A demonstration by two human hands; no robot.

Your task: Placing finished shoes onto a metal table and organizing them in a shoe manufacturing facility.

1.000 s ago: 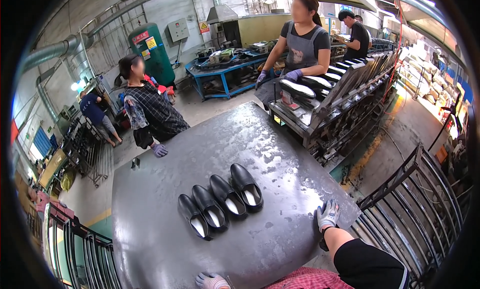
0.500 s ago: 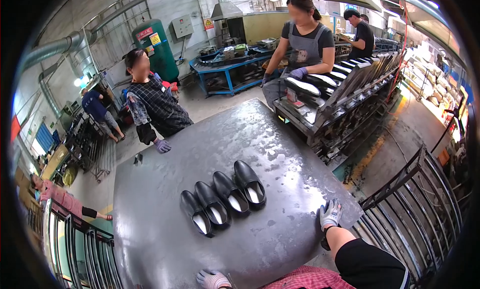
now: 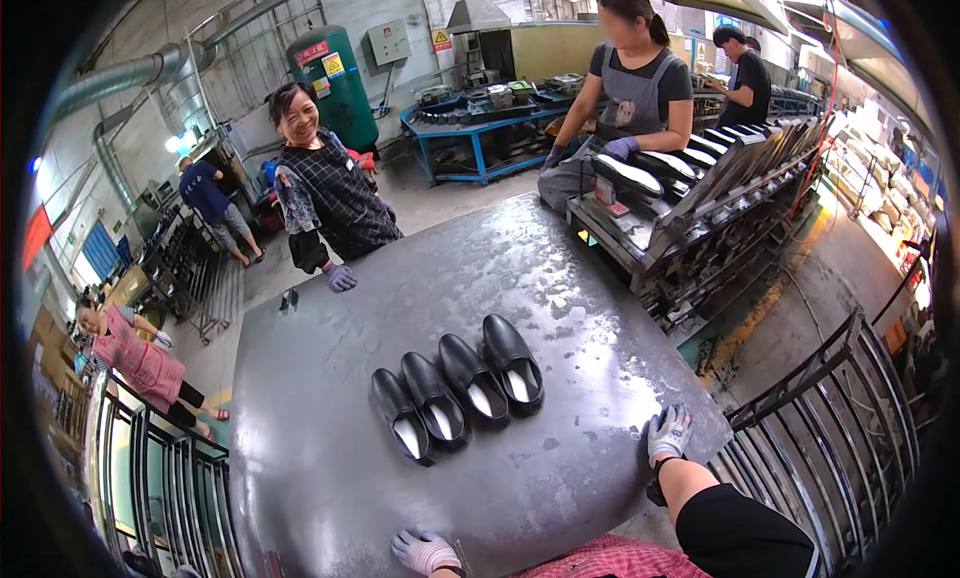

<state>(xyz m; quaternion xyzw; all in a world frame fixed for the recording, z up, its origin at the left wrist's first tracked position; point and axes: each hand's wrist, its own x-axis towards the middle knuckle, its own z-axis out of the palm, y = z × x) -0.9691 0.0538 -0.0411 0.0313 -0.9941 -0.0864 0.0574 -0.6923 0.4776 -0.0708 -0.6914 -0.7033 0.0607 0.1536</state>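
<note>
Several black slip-on shoes (image 3: 464,370) with white insoles stand side by side in a row on the grey metal tabletop (image 3: 320,488). My left hand (image 3: 425,552), in a white-and-grey knit glove, rests flat on the near edge of the table, its fingers apart. At the right edge lies my right hand (image 3: 670,433), gloved the same way, fingers spread on the metal. Neither hand holds anything, and both are apart from the shoes.
A person in a checked apron (image 3: 340,193) touches the table's far left edge. Beyond the far right corner, another person sits beside a rack of shoes (image 3: 640,175). Metal rail racks (image 3: 820,428) flank the table. Two tiny dark pieces (image 3: 289,299) lie near the left edge.
The view has shifted slightly, so most things sit further right. The person in the checked apron has turned toward me. The person in pink has moved at the far left. Both my hands stay on the table.
</note>
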